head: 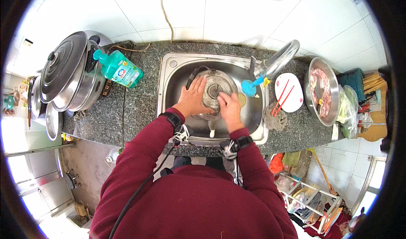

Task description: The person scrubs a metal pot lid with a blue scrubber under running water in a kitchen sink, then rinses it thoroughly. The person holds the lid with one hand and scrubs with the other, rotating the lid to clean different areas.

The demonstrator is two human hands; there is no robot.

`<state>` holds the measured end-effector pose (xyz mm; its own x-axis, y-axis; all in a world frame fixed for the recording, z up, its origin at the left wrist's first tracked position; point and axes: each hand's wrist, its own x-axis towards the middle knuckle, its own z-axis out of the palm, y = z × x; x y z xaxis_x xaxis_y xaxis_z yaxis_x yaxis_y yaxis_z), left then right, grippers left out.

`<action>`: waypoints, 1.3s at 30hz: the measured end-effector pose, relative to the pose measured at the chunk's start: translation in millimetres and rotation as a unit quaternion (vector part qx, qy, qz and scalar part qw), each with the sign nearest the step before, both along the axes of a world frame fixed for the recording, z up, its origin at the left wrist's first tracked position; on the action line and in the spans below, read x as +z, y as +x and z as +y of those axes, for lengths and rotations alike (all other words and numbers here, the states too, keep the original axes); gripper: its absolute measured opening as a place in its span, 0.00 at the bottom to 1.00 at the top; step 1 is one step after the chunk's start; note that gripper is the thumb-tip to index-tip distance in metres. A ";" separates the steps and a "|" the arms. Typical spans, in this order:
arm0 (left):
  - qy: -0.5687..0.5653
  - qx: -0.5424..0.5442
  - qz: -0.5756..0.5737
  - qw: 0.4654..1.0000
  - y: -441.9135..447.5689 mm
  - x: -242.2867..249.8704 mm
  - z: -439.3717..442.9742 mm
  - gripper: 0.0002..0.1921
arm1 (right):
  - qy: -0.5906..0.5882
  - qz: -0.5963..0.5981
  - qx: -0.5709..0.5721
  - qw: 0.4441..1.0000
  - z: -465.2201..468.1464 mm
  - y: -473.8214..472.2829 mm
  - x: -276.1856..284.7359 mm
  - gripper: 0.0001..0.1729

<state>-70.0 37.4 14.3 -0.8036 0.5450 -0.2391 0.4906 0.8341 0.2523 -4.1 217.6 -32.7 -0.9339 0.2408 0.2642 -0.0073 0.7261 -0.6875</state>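
In the steel sink (169,112) lies a round piece of metal cookware (223,78) with concentric rings on its face and black handle parts (192,79) at its upper left. Whether it is a pot turned over or a lid is unclear. My left hand (194,97) rests on its left side, fingers spread over the face and thumb at the lower part, holding it. The bent fingers of my right hand (231,109) touch its right side; anything small under them is hidden. Below the cookware a pale-tipped narrow piece (212,129) sticks out towards me. A yellowish disc (242,99) shows beside it.
A curved faucet (282,59) with a blue spray head (249,87) overhangs the sink. Left stand a green pump bottle (122,69) and stacked lidded pots (66,71). On the right are a white plate (293,96), red chopsticks (281,97), a grey cloth (275,117) and a steel meat bowl (335,109).
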 end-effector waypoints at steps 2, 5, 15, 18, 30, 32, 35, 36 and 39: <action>0.000 0.000 0.001 1.000 -0.9 0.7 -0.7 0.70 | 0.018 0.014 0.002 1.000 0.8 -3.8 3.3 0.10; 0.007 0.001 0.002 1.000 -1.4 0.2 -1.0 0.70 | -0.016 0.001 -0.001 1.000 2.1 -16.0 10.3 0.10; 0.008 -0.001 0.006 1.000 -1.8 1.0 -0.3 0.70 | -0.096 -0.070 -0.017 0.993 -2.3 -13.8 2.6 0.04; 0.011 0.001 0.004 1.000 -1.4 0.8 0.0 0.70 | -0.061 -0.006 0.005 0.998 0.0 -7.8 -4.4 0.05; 0.034 0.001 0.007 0.999 0.4 1.0 -0.5 0.70 | -0.052 0.034 -0.033 0.998 13.4 -18.3 -1.7 0.07; 0.038 0.001 0.001 0.999 0.2 0.1 -0.5 0.70 | -0.067 -0.056 -0.046 0.995 15.8 -21.2 2.4 0.07; 0.043 0.000 0.009 0.999 -1.4 -2.4 0.4 0.70 | -0.141 -0.067 -0.045 0.987 16.4 -22.4 7.2 0.09; 0.043 0.002 0.012 0.999 -1.1 -3.0 0.0 0.70 | -0.155 -0.079 -0.057 0.983 15.9 -23.8 8.3 0.10; 0.039 0.001 0.011 0.999 -1.7 -3.3 0.2 0.69 | -0.110 -0.098 -0.031 0.989 13.2 -26.0 11.9 0.10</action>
<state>-71.7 37.6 11.0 -0.8096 0.5590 -0.1790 0.4942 0.8137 0.3060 -30.1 230.8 -20.8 -0.9435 0.3310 0.0142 0.1818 0.5533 -0.8129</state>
